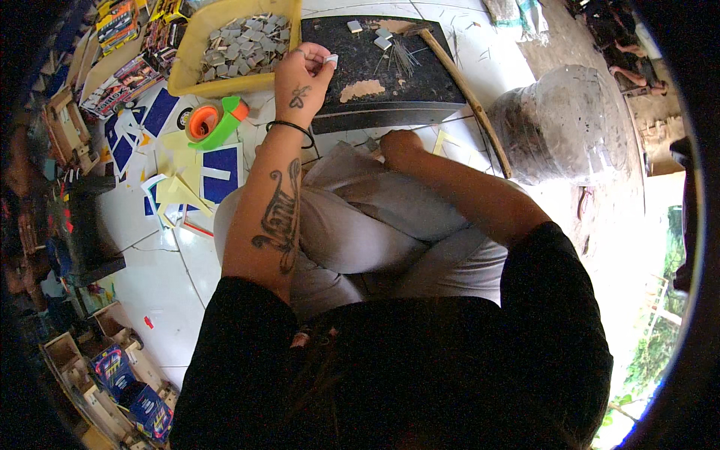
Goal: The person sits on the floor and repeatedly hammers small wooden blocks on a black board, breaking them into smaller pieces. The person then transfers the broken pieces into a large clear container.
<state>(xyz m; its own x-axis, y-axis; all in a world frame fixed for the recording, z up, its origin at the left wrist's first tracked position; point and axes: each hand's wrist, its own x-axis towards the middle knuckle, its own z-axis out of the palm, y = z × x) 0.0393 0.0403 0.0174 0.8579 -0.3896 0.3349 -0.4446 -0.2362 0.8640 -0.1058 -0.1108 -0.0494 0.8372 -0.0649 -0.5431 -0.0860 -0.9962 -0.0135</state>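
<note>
My left hand (302, 79) is raised over the left edge of a low black box (420, 94). Its thumb and fingers pinch a small pale square piece (331, 58). My right hand (401, 147) is closed in front of the box, just above my lap; anything in its fingers is hidden. On the box top lie a few loose square pieces (354, 26), a heap of thin nails (403, 60) and a hammer (466, 90), whose wooden handle hangs over the right side. Many similar grey squares (244, 49) fill a yellow tub (180, 75) beside my left hand.
A green tape dispenser (225, 129) with orange tape stands near paper and sticker scraps (180, 176). Wooden toy vehicle parts (71, 131) and printed boxes (124, 86) crowd the left. A large plastic-wrapped bundle (559, 124) sits right of the hammer on the tiled floor.
</note>
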